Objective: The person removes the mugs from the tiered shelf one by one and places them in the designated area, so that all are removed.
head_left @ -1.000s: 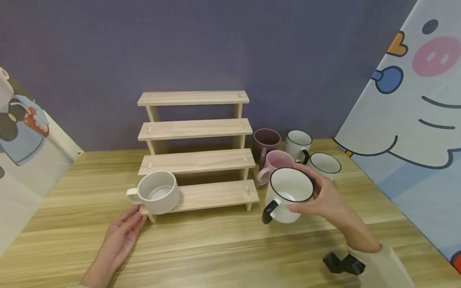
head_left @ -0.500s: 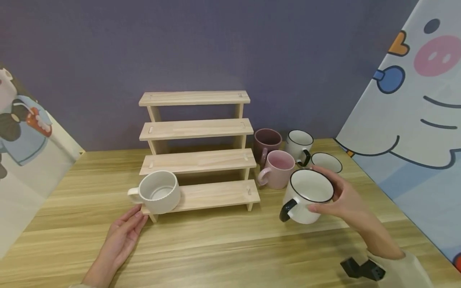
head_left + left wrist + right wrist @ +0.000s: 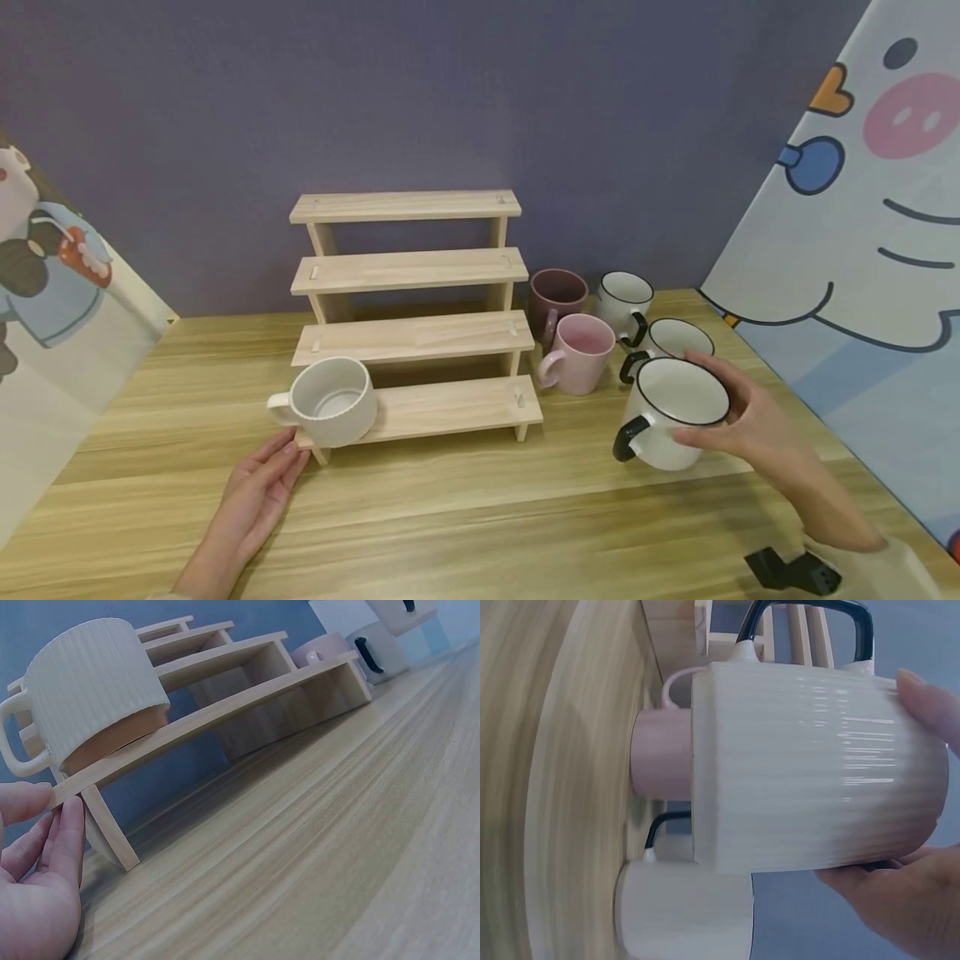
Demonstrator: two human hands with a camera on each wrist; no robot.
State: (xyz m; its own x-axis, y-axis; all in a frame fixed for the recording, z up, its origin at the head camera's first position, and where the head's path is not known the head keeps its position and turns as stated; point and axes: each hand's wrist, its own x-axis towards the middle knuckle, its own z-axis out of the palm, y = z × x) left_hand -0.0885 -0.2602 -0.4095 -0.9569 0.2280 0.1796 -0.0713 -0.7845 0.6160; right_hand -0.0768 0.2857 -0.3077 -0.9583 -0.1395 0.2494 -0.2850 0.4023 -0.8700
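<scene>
My right hand [image 3: 757, 425] grips a white ribbed mug [image 3: 663, 437] with a black rim and black handle. Thumb and fingers lie on opposite sides near its rim, and the handle points left. In the right wrist view the mug [image 3: 817, 765] is held off the table. My left hand [image 3: 255, 500] pinches the left end of the lowest board of a stepped wooden shelf [image 3: 442, 407]; in the left wrist view the thumb [image 3: 26, 801] is at the board's edge and the fingers are below. A cream ribbed mug [image 3: 326, 417] stands on that board's left end, handle to the left.
Right of the shelf stand a dark mauve mug [image 3: 540, 312], a pink mug [image 3: 577, 367] and two white black-rimmed mugs, one at the back [image 3: 618, 312] and one nearer [image 3: 660, 346], partly behind the held mug. Behind rises a grey-blue wall [image 3: 405, 100]; printed panels flank the table [image 3: 420, 517].
My right hand has carried the white mug to the right, away from the shelf and past the pink mug. The left hand stays at the shelf's end.
</scene>
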